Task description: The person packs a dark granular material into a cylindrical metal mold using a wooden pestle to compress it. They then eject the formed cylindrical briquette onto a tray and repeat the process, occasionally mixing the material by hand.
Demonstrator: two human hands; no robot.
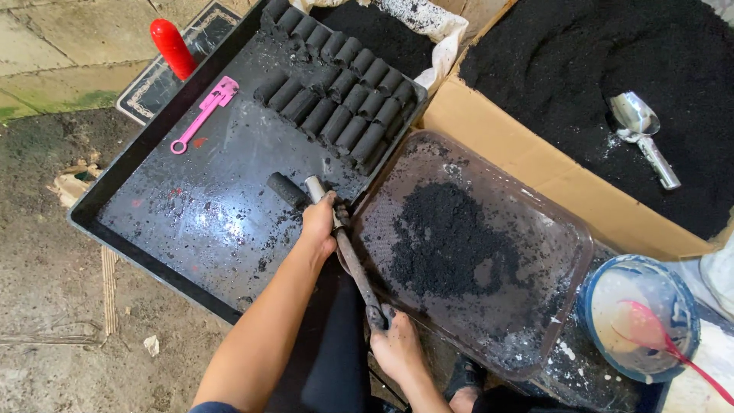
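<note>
One black tray (130, 200), one clear tub (569, 252), one metal scoop (642, 134), one pink tool (202, 113), and rows of black briquettes (336, 99) too tightly packed to count.

A pink wrench (205, 113) lies on the far left, just right of a red cylinder (173, 48). Far right, a metal scoop (642, 134) rests on black powder in a cardboard box (535, 164). Near right, a blue bowl (638, 317) holds a pink spoon (665, 340).
</note>
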